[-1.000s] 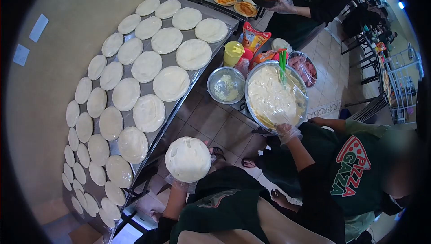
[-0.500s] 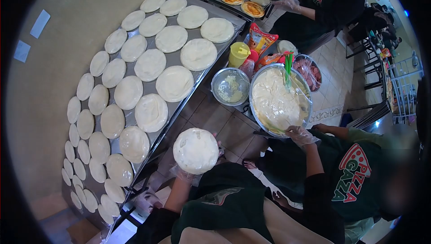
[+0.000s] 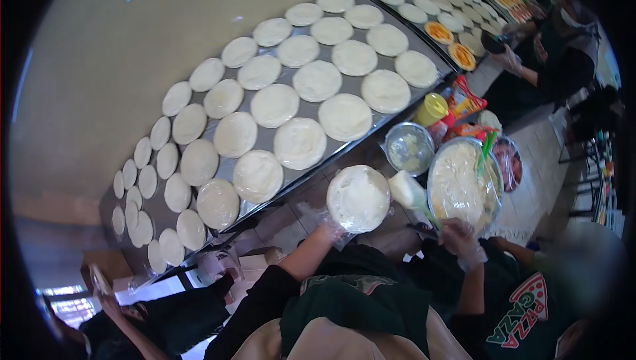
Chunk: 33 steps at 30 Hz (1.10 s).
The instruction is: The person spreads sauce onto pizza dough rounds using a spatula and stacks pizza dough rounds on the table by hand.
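Note:
My left hand (image 3: 336,225), in a clear plastic glove, supports a round flatbread base (image 3: 360,199) from below and at its edge; white cream covers most of its top. My right hand (image 3: 462,239), gloved too, is closed round the greenish handle of a spatula (image 3: 408,190). White cream coats the blade, which is just right of the base and apart from it. Beyond my right hand stands a large metal bowl (image 3: 498,209) of white cream, with green handles (image 3: 487,143) sticking up at its far side.
Many pale dough rounds (image 3: 275,105) cover the long metal table (image 3: 301,178) on the left. Near the cream bowl are a smaller bowl (image 3: 405,147), a yellow jug (image 3: 432,108) and a red packet (image 3: 466,98). Co-workers stand at right (image 3: 530,313), far right (image 3: 563,49) and lower left (image 3: 165,317).
The spatula has come out of the cream bowl, loaded with cream, and moved left beside the base in my left hand. My view has turned leftward; a co-worker at lower left now shows.

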Each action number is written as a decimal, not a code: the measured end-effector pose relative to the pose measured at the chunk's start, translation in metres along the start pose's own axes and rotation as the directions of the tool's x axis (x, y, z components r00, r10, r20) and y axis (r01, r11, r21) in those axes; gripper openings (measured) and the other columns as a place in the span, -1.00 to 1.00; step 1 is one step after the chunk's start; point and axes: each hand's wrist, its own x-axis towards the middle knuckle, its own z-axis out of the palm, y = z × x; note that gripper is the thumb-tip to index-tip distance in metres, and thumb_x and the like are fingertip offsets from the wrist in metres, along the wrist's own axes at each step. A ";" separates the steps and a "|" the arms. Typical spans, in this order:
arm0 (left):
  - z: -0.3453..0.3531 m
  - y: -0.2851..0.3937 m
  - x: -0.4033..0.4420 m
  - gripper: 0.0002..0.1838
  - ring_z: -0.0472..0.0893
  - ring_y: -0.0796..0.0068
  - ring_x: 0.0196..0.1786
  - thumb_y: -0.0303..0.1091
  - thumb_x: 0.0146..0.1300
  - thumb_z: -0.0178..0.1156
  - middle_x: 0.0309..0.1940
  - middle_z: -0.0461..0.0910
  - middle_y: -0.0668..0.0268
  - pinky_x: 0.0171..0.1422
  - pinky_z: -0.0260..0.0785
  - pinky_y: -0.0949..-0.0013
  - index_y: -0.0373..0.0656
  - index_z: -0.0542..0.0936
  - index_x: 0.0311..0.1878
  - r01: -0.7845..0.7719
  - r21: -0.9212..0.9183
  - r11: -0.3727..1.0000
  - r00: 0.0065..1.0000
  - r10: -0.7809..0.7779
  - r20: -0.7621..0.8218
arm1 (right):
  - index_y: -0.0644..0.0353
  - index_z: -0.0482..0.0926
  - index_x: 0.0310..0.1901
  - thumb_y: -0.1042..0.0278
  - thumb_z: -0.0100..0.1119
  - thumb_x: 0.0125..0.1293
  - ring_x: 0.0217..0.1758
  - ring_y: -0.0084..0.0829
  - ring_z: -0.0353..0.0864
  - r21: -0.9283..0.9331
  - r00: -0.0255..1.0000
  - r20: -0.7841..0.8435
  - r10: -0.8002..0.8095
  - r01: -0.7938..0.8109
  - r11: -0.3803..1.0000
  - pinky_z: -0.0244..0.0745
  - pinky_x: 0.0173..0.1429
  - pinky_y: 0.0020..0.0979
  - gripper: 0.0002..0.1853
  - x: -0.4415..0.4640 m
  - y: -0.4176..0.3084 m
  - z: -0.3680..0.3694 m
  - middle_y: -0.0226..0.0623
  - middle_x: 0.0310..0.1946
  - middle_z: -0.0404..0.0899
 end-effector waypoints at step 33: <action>0.071 0.063 -0.161 -0.22 0.36 -0.09 0.48 0.23 0.42 0.01 0.48 0.32 0.07 0.61 0.12 -0.24 -0.12 0.28 0.52 -0.350 0.289 0.891 0.935 0.352 0.048 | 0.18 0.71 -0.01 0.58 0.33 0.31 -0.29 -0.27 0.73 -0.414 0.615 0.697 -0.367 0.764 0.494 0.59 -0.24 -0.32 -0.77 -0.012 -0.156 0.241 -0.17 -0.27 0.74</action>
